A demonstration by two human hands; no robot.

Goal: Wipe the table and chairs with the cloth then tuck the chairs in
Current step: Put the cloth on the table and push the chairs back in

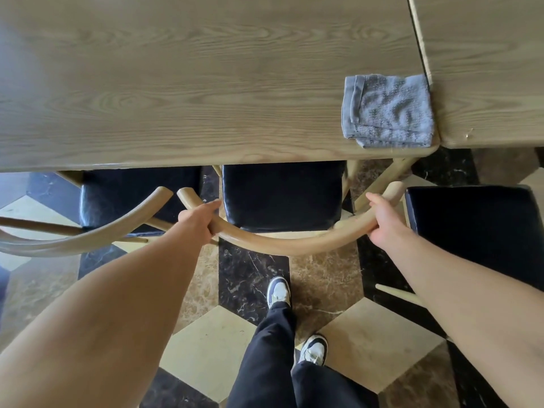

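Observation:
A wooden chair with a curved backrest (pixel 282 244) and a black seat cushion (pixel 282 195) stands straight ahead of me, its seat partly under the table (pixel 188 83). My left hand (pixel 200 219) grips the left end of the backrest. My right hand (pixel 382 219) grips the right end. A folded grey-blue cloth (pixel 388 111) lies on the table's near right corner, with neither hand on it.
Another chair (pixel 129 198) stands to the left, partly under the table. A third chair's black seat (pixel 477 231) is at the right, out from a second table (pixel 488 69) that abuts the first. My feet (pixel 294 319) stand on the patterned marble floor.

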